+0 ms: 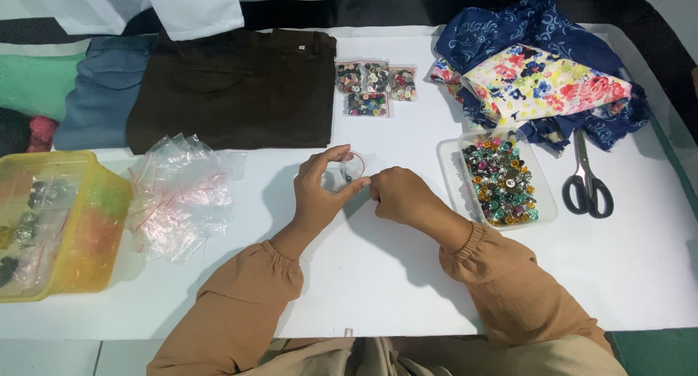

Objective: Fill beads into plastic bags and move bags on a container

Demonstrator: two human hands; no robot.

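At frame centre, both hands, left (320, 194) and right (398, 196), pinch a small clear bag (352, 168) above the tabletop (378, 274). Right of them, a clear tray (451, 174) holds coloured buttons (502, 181); far left, a yellow tub (87, 223) holds filled bags.

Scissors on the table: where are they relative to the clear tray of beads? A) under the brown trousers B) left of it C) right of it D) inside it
C: the scissors lie on the white table just right of the clear tray, apart from it.
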